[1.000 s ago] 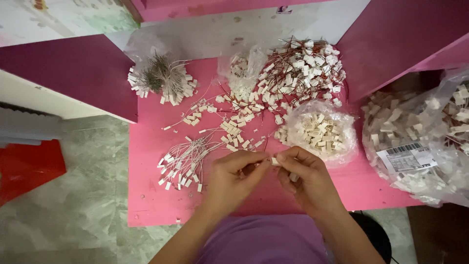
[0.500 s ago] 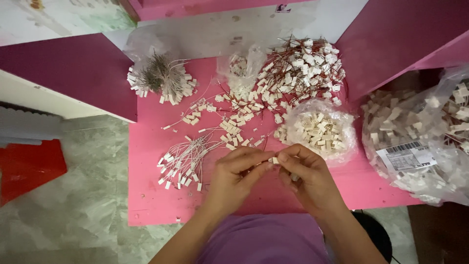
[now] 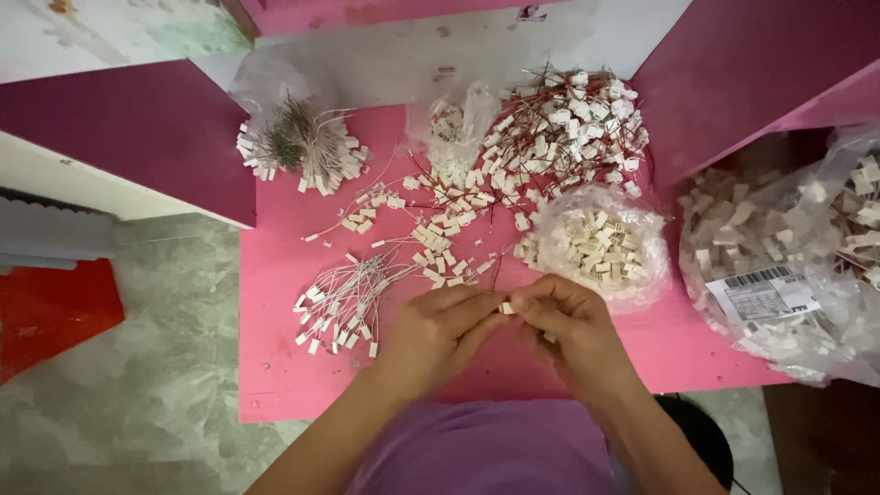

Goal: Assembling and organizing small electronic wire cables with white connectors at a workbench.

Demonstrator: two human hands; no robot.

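A small white plastic connector piece (image 3: 507, 308) sits pinched between the fingertips of both hands, low over the front of the pink table (image 3: 275, 385). The left hand (image 3: 438, 332) and right hand (image 3: 570, 328) are both closed on it, fingertips meeting. Just left lies a fan of white-tipped thin wires (image 3: 344, 302); just beyond the right hand, a clear bag of cream connector housings (image 3: 600, 243).

Matt pink table (image 3: 284, 367), crinkly glossy clear plastic bag (image 3: 642, 275), matt off-white plastic connectors (image 3: 596, 246).
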